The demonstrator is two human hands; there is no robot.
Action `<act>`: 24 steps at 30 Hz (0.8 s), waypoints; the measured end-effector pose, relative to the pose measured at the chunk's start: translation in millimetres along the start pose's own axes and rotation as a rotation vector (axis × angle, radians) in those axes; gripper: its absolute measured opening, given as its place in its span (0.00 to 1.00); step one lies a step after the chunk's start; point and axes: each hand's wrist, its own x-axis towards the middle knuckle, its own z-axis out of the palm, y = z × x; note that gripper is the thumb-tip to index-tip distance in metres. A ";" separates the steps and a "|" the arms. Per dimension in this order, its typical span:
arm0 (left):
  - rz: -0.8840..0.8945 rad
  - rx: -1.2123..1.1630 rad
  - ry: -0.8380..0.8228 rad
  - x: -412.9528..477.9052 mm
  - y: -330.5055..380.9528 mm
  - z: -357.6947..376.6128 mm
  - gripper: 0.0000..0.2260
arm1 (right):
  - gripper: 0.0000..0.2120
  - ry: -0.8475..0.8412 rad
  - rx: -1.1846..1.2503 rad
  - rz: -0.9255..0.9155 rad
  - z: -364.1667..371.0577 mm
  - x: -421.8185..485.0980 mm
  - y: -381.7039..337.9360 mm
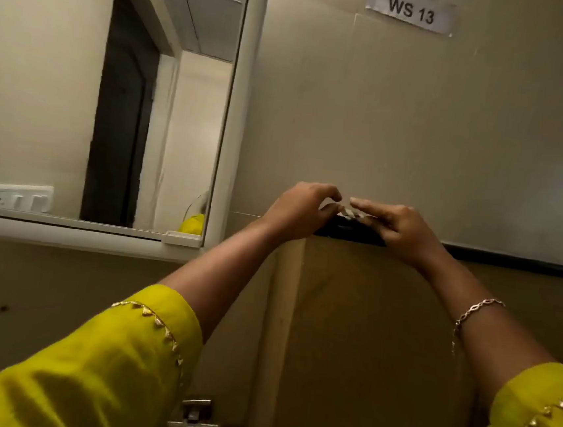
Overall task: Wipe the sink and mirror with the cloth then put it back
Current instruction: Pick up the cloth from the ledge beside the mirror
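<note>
The mirror (pixel 112 93) hangs upper left in a white frame – only a striped scrap of cloth (pixel 350 213) shows, on a dark ledge

Washroom: white-framed wall mirror (pixel 106 93), switch plate (pixel 13 196) reflected in it, paper label "WS 13" (pixel 410 10) on wall.

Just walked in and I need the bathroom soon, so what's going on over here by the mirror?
A person in yellow sleeves has both arms raised to a dark ledge on the wall, right of the mirror. The left hand and right hand meet over a small striped item on the ledge, fingers pinching at it. It may be the cleaning cloth, but too little shows to tell. The sink is out of view, and a "WS 13" label is stuck on the wall above.
</note>
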 end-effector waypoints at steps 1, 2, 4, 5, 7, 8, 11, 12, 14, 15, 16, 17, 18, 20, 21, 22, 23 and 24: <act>-0.026 -0.010 -0.021 2.3 -0.9 -0.4 0.12 | 0.17 -0.010 -0.004 0.033 -0.3 0.5 2.8; -0.036 -0.014 -0.020 4.6 -3.4 0.2 0.11 | 0.17 -0.022 -0.024 0.043 -1.7 0.5 3.4; -0.078 -0.021 -0.040 7.1 -8.4 1.3 0.10 | 0.15 -0.038 -0.057 0.052 0.1 1.2 5.2; -0.098 -0.027 -0.064 8.5 -10.3 2.3 0.10 | 0.15 -0.031 -0.056 0.057 0.7 3.4 6.3; -0.123 -0.056 -0.083 8.7 -12.2 3.4 0.10 | 0.13 0.001 -0.058 0.059 1.0 7.8 6.4; -0.114 -0.072 -0.072 9.0 -13.0 3.5 0.10 | 0.13 0.023 -0.070 0.049 0.0 10.2 5.3; -0.113 -0.098 -0.101 9.6 -14.9 2.7 0.10 | 0.11 0.028 -0.137 0.049 2.9 14.6 6.7; -0.110 -0.090 -0.105 9.8 -14.8 2.6 0.10 | 0.10 0.045 -0.158 0.044 4.5 15.6 7.0; -0.106 -0.042 -0.098 9.5 -13.1 2.7 0.10 | 0.09 0.099 -0.194 0.039 7.6 16.7 7.7; -0.096 -0.014 -0.086 9.3 -12.0 3.2 0.09 | 0.09 0.127 -0.210 0.036 9.6 17.3 8.1; -0.082 0.008 -0.070 9.2 -10.5 3.6 0.09 | 0.09 0.155 -0.227 0.031 11.3 17.6 8.1; -0.068 0.026 -0.051 9.0 -10.0 4.0 0.09 | 0.08 0.178 -0.234 0.029 12.6 18.1 8.1; -0.056 0.043 -0.029 8.7 -9.2 3.7 0.09 | 0.08 0.202 -0.232 0.027 13.1 18.7 7.4; -0.036 0.065 0.028 10.0 -9.8 -0.3 0.09 | 0.07 0.257 -0.221 0.007 12.1 22.1 3.1; -0.027 0.069 0.064 11.1 -10.0 -3.8 0.09 | 0.07 0.282 -0.215 -0.004 10.4 24.8 -0.2; -0.018 0.070 0.104 12.4 -9.6 -8.6 0.08 | 0.07 0.305 -0.211 -0.018 8.3 28.5 -4.6; -0.011 0.069 0.141 13.5 -9.1 -14.0 0.08 | 0.07 0.323 -0.209 -0.031 5.7 32.8 -9.6; -0.009 0.069 0.174 13.9 -8.1 -20.1 0.08 | 0.07 0.338 -0.206 -0.044 3.0 37.3 -15.6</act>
